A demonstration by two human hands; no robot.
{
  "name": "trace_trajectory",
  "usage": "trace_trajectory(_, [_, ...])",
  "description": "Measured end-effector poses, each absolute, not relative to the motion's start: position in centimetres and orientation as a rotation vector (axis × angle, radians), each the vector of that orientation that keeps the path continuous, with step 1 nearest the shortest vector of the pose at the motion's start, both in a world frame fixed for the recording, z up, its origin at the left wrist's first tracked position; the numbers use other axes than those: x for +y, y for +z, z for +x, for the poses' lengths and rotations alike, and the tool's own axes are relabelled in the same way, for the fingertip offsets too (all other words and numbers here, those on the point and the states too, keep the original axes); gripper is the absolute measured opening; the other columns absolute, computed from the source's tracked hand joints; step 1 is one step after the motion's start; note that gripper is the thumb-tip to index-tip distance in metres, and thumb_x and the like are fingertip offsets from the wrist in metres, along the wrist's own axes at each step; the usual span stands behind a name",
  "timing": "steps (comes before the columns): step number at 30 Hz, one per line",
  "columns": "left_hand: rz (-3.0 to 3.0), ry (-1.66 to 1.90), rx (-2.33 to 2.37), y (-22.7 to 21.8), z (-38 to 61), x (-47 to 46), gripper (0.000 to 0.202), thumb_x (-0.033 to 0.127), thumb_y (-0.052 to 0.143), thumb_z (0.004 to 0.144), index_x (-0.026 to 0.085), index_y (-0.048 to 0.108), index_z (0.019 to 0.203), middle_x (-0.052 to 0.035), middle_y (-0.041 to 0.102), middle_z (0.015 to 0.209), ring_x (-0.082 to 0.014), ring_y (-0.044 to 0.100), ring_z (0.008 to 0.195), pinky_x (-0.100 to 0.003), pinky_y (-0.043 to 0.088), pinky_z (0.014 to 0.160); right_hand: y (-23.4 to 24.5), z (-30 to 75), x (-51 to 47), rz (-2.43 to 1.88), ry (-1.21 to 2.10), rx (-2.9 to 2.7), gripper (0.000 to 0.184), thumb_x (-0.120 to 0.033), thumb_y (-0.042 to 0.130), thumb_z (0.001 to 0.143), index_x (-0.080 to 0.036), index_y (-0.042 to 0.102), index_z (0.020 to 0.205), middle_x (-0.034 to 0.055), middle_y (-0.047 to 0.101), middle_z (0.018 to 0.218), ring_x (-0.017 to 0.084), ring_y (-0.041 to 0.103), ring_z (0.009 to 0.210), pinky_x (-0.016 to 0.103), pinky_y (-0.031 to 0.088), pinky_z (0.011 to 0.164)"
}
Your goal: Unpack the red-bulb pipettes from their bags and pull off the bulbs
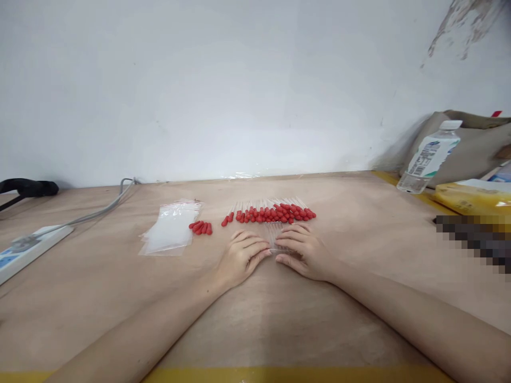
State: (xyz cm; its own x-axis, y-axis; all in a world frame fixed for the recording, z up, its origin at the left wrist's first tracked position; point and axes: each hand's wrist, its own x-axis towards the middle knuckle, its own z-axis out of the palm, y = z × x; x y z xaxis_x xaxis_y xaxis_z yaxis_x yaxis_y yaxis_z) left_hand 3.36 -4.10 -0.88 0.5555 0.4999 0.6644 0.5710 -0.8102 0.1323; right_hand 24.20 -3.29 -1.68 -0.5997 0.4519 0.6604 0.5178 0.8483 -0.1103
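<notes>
A row of clear glass droppers with red rubber bulbs (275, 214) lies on the wooden table (255, 314), bulbs pointing away from me. My left hand (241, 258) and my right hand (301, 250) rest on the table side by side, fingers curled inward against the near ends of the clear tubes (274, 236), pressing them together from both sides. A small heap of loose red bulbs (202, 227) lies to the left of the row. Next to it sits a stack of clear zip bags (170, 234).
A white power strip (27, 247) with a grey cable (99, 210) lies at the left edge. At the right stand a tilted water bottle (429, 157), a beige bag (471, 143) and a yellow packet (473, 198). A white wall runs behind the table.
</notes>
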Motion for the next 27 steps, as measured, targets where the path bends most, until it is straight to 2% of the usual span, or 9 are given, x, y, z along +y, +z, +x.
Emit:
trace_trajectory(3, [-2.665, -1.132, -0.894, -0.86, 3.31, -4.2, 0.014, 0.026, 0.053, 0.083, 0.022, 0.063, 0.092, -0.0011, 0.069, 0.086, -0.0166, 0.06, 0.083, -0.033, 0.045, 0.077, -1.86, 23.98, -3.27, -0.707, -0.098, -2.332, 0.025, -0.036, 0.049, 0.084, -0.023, 0.061, 0.102, 0.0044, 0.065, 0.098, 0.019, 0.053, 0.1, 0.039, 0.038, 0.089])
trace_trajectory(9, [-2.683, -1.143, -0.862, -0.96, 3.33, -4.07, 0.021, 0.025, 0.055, 0.081, 0.02, 0.061, 0.101, -0.0038, 0.067, 0.098, -0.0185, 0.057, 0.096, -0.036, 0.046, 0.085, -2.11, 23.99, -3.17, -0.671, -0.062, -2.339, 0.022, -0.03, 0.046, 0.086, -0.023, 0.061, 0.102, 0.0025, 0.065, 0.101, 0.019, 0.052, 0.102, 0.039, 0.039, 0.09])
trace_trajectory(15, [-2.694, -1.156, -0.801, -0.93, 3.29, -4.09, 0.017, 0.024, 0.056, 0.081, 0.02, 0.062, 0.097, -0.0034, 0.069, 0.091, -0.0179, 0.06, 0.09, -0.036, 0.047, 0.085, -1.86, 23.93, -3.38, -0.636, -0.053, -2.332, 0.022, -0.031, 0.05, 0.084, -0.021, 0.061, 0.1, 0.0036, 0.065, 0.099, 0.018, 0.052, 0.1, 0.038, 0.04, 0.089])
trace_trajectory(27, [-2.793, -0.988, -0.794, -0.56, 3.28, -4.45, 0.014, 0.023, 0.05, 0.084, 0.017, 0.062, 0.089, -0.0056, 0.067, 0.097, -0.0164, 0.059, 0.097, -0.038, 0.039, 0.097, -2.21, 23.76, -3.35, -0.477, -0.076, -2.304, 0.013, -0.017, 0.047, 0.084, -0.017, 0.06, 0.086, 0.0049, 0.066, 0.087, 0.015, 0.057, 0.086, 0.031, 0.046, 0.08])
